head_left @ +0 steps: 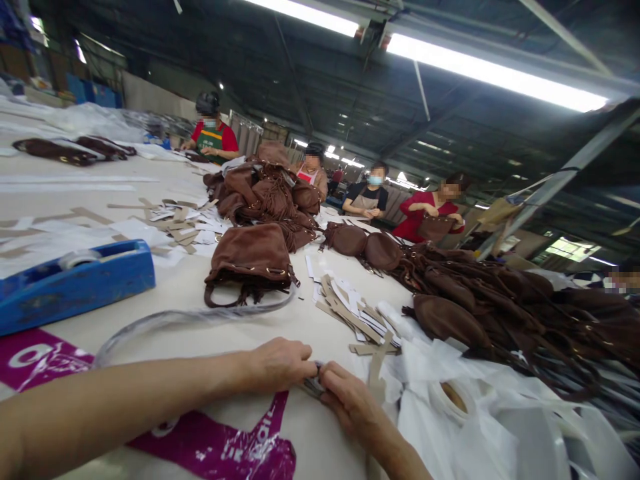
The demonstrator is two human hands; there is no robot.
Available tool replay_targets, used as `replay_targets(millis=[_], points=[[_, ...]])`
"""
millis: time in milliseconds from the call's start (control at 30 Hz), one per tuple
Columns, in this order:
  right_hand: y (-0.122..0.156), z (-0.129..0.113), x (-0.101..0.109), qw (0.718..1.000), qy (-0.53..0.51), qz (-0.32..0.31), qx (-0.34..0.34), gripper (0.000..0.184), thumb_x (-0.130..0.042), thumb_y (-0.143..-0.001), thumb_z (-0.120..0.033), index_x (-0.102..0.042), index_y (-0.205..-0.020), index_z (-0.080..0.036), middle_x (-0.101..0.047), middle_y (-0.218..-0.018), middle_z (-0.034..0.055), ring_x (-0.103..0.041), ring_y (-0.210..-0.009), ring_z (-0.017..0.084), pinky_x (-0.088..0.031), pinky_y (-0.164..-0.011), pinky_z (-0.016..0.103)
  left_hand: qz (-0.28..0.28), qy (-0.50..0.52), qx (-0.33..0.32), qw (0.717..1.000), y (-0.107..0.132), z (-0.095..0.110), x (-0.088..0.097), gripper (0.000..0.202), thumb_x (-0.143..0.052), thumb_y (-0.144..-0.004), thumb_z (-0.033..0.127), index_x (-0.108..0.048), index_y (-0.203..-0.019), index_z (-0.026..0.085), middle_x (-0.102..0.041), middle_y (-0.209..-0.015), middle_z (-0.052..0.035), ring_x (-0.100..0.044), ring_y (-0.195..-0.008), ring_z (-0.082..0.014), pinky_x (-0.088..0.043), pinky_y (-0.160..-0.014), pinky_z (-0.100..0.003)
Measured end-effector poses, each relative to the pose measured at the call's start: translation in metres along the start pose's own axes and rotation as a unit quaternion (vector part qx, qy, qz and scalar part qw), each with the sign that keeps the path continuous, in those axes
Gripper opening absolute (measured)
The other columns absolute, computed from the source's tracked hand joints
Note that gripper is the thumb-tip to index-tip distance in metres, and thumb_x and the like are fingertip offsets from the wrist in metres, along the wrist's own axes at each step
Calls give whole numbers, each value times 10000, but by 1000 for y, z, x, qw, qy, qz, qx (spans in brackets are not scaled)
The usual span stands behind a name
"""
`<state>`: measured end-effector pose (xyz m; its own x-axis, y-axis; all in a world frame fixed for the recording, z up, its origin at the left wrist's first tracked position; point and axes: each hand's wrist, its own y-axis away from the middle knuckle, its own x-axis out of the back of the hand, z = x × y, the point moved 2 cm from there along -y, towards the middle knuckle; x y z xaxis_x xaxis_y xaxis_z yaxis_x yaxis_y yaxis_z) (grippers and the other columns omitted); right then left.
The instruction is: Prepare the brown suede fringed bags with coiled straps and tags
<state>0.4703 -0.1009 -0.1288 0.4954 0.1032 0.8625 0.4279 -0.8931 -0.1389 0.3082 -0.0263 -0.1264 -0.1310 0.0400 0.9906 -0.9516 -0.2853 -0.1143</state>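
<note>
My left hand (281,363) and my right hand (347,397) meet at the near middle of the table, both with fingers closed. Pinched between them is a stretch of strap (314,385), wrapped in clear plastic. A plastic-wrapped strap (165,317) runs from the brown handbag (250,257), loops left and passes behind my left forearm; it seems to be the same one. The handbag lies beyond my hands, with its short handle toward me. Under my forearm are pieces of purple plastic (220,440) with white lettering. My fingers hide the exact grip.
A blue tape dispenser (75,283) stands at left. Brown bags are piled beyond (265,190) and along the right (450,320). Card strips (350,310) lie in the middle; white wrapping sheets and a tape roll (455,398) are at near right. Several people work across the table.
</note>
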Motion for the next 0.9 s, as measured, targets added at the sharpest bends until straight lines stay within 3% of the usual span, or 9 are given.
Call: replay_targets(millis=[67,167,233,400,467,533,667,800,900], points=[[-3,-2,3,1000,-1,-5,3,192,-420,-833,-41,-456,-793,-225,-549,-885,26,-544,-826,180,-433,-723,289,1,-16,3,1000,-2,2,-2,79,-483,-895,147,-555,-905,180,-618,-909,-65,-612,-821,-205,-486,-636,-275],[-9,-5,0,999,10,12,-47,225,-461,-774,-8,-487,-845,-220,-564,-918,30,-552,-856,186,-431,-752,298,5,11,100,995,-6,14,-8,91,-492,-874,127,-540,-947,150,-626,-916,-89,-621,-837,-232,-514,-692,-327],[-9,-4,-5,997,20,24,-74,212,-485,-767,-11,-479,-812,-218,-557,-876,23,-554,-816,184,-426,-722,292,3,31,130,991,-3,20,-10,96,-516,-872,158,-537,-966,153,-631,-924,-82,-626,-825,-231,-523,-708,-338],[-4,-1,-2,1000,1,-6,12,185,-449,-866,-76,-441,-756,-225,-551,-852,19,-545,-800,173,-423,-695,276,1,-12,17,1000,14,12,-3,120,-505,-889,160,-535,-1000,196,-624,-943,-63,-617,-783,-209,-512,-623,-295],[-4,-2,2,999,18,-23,19,186,-424,-862,-59,-466,-788,-224,-569,-883,28,-551,-839,180,-433,-734,289,-1,-25,0,1000,14,10,-3,113,-483,-885,123,-535,-965,183,-626,-929,-73,-616,-815,-217,-516,-645,-300],[-6,-6,3,999,34,-30,-6,203,-436,-820,-32,-498,-846,-224,-584,-921,32,-560,-876,186,-440,-769,301,2,-2,41,999,8,15,-7,107,-509,-855,116,-534,-947,165,-638,-931,-83,-620,-852,-228,-525,-703,-320],[-5,-10,-4,998,23,20,-57,156,-466,-805,-61,-491,-827,-214,-572,-878,37,-567,-817,192,-444,-717,299,14,72,128,989,0,30,-13,142,-541,-820,134,-529,-959,160,-664,-961,-77,-641,-870,-229,-517,-770,-333],[1,-4,-7,999,-35,25,24,152,-424,-880,-131,-454,-761,-221,-544,-825,23,-544,-769,176,-431,-675,275,15,94,59,994,8,16,-5,138,-548,-873,231,-514,-1002,198,-674,-958,-32,-652,-849,-206,-487,-685,-274],[4,0,-1,998,-33,5,48,162,-424,-863,-118,-437,-742,-224,-541,-820,20,-533,-769,176,-422,-667,271,19,40,-14,999,12,-5,2,141,-594,-840,198,-525,-962,216,-665,-901,-11,-646,-785,-185,-423,-590,-244]])
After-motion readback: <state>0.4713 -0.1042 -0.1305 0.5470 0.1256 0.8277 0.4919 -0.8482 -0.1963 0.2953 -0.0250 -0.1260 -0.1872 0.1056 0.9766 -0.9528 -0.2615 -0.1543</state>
